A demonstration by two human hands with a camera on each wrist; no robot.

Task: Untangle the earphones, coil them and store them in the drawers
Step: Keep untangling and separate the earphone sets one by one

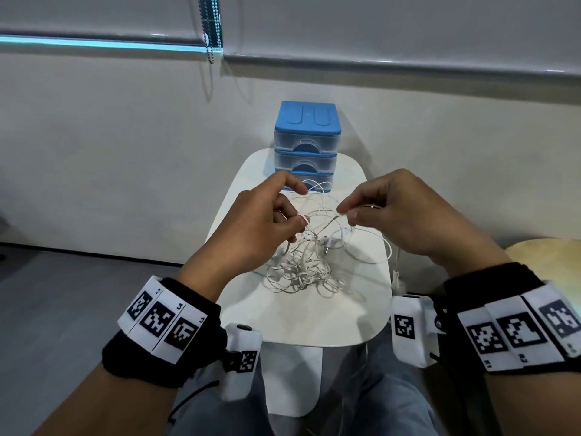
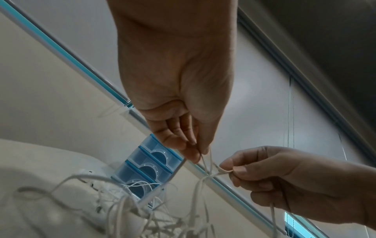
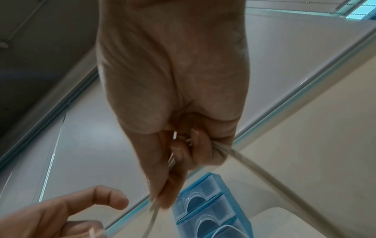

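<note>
A tangle of white earphones [image 1: 301, 265] lies on the small white table [image 1: 314, 322], with strands lifted toward both hands. My left hand [image 1: 267, 215] pinches a cord between thumb and fingers above the pile; the left wrist view shows that pinch [image 2: 200, 154] just above a knot in the earphones [image 2: 206, 176]. My right hand [image 1: 393, 212] pinches another strand close by, and its curled fingers [image 3: 203, 149] also hold a cord that trails off to the right. The blue drawers [image 1: 306, 146], three stacked and all closed, stand at the table's far end.
A grey wall and a roller blind with bead chains [image 1: 211, 29] lie behind the table. My jeans-clad legs [image 1: 377, 404] sit under its near edge. A pale round stool top [image 1: 547, 253] shows at the right.
</note>
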